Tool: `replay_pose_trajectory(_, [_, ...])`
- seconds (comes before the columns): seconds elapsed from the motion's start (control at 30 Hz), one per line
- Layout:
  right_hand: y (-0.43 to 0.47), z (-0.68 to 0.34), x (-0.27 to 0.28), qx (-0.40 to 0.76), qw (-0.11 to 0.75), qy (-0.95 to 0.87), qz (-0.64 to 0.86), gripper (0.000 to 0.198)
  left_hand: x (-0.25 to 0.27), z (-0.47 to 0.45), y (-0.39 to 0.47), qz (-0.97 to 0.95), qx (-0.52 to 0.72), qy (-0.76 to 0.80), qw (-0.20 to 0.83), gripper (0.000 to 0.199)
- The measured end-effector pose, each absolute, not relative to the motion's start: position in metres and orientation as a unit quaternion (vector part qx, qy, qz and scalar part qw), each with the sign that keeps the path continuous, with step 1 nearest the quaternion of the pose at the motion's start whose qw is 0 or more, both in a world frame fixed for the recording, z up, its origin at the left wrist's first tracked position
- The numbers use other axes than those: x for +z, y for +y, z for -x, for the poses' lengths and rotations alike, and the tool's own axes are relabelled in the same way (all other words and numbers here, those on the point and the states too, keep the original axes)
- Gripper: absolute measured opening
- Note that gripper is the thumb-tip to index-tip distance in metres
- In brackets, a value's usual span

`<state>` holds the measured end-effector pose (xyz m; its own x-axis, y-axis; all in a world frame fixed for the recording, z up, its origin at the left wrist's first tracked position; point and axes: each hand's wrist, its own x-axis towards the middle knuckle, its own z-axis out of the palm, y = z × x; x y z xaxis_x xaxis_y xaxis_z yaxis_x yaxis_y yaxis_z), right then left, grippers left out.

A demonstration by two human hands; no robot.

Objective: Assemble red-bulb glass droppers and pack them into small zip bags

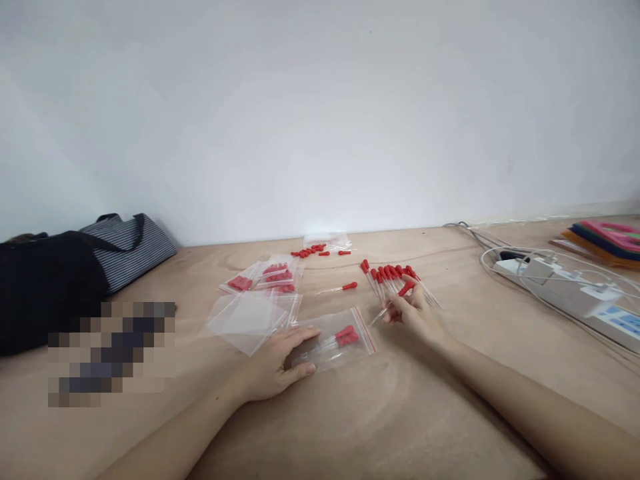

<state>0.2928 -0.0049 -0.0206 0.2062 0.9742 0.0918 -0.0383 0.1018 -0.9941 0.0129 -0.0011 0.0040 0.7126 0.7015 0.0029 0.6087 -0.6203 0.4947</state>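
My right hand pinches a glass dropper with a red rubber bulb, its thin clear tube slanting down to the left. Beside that hand lies a row of similar droppers. My left hand rests with thumb and fingers apart on the left end of a clear zip bag. Inside this bag are a few droppers, bulbs toward its red-striped right end. A single dropper lies just beyond the bag. Flat clear bags are spread past my left hand.
Filled zip bags overlap at centre-left. Loose red bulbs and clear packaging lie near the wall. A power strip with cables and coloured folders occupy the right. A dark striped bag stands left, near a blurred-out object.
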Motion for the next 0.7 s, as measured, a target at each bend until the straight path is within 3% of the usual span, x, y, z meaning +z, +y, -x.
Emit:
replay_pose_trajectory(0.2, [-0.002, -0.275, -0.03, 0.505, 0.616, -0.389, 0.464, 0.034, 0.004, -0.013, -0.002, -0.896, 0.101, 0.365, 0.232, 0.047])
replay_pose_trajectory(0.4, [0.001, -0.268, -0.032, 0.547, 0.59, -0.399, 0.441, 0.03, 0.004, -0.014, -0.003, -0.897, 0.101, 0.362, 0.231, 0.047])
replay_pose_trajectory(0.57, [0.005, -0.273, -0.032, 0.51, 0.602, -0.395, 0.471, 0.028, 0.003, -0.012, -0.003, -0.892, 0.087, 0.374, 0.239, 0.049])
replay_pose_trajectory(0.7, [0.009, -0.292, -0.028, 0.407, 0.645, -0.409, 0.501, 0.027, 0.004, -0.012, -0.002, -0.895, 0.09, 0.365, 0.241, 0.047])
